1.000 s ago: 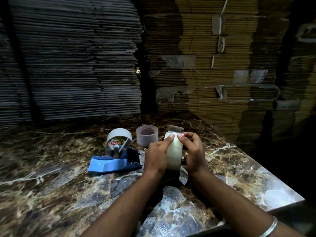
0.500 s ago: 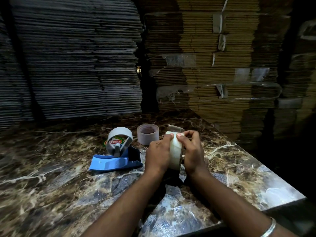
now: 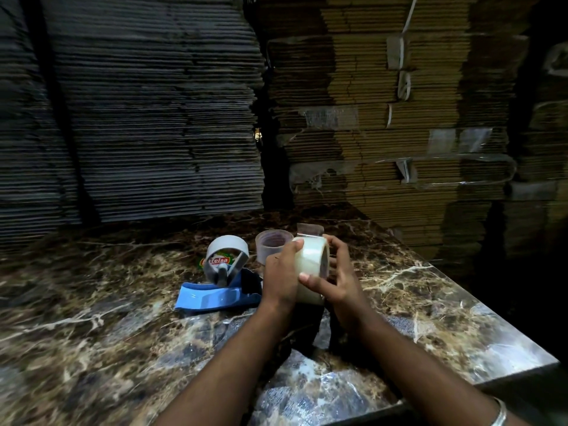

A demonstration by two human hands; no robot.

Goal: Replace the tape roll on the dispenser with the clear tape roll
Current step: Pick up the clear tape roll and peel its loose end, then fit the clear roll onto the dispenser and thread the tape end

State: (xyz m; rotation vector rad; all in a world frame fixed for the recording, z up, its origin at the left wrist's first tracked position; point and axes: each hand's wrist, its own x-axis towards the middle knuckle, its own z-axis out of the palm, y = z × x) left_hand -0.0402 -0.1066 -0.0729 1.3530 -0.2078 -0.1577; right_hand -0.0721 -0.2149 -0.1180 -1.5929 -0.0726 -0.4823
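Stacked cardboard looms behind the marble counter, where 2 hands, left hand and right hand, now grip the clear tape roll turned since 1 second ago, right of the still-loaded dispenser, so swapping remains ahead.

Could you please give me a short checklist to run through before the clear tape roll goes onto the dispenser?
1. Clear tape roll held securely: ok, left hand and right hand both grip it above the marble table.
2. Dispenser within reach: ok, it lies just left of the hands.
3. Dispenser spindle free: not ok, the grey tape roll still sits on it.
4. Free end of the clear tape found: cannot tell.
5. Landing space: not ok, an empty core stands close behind the hands.
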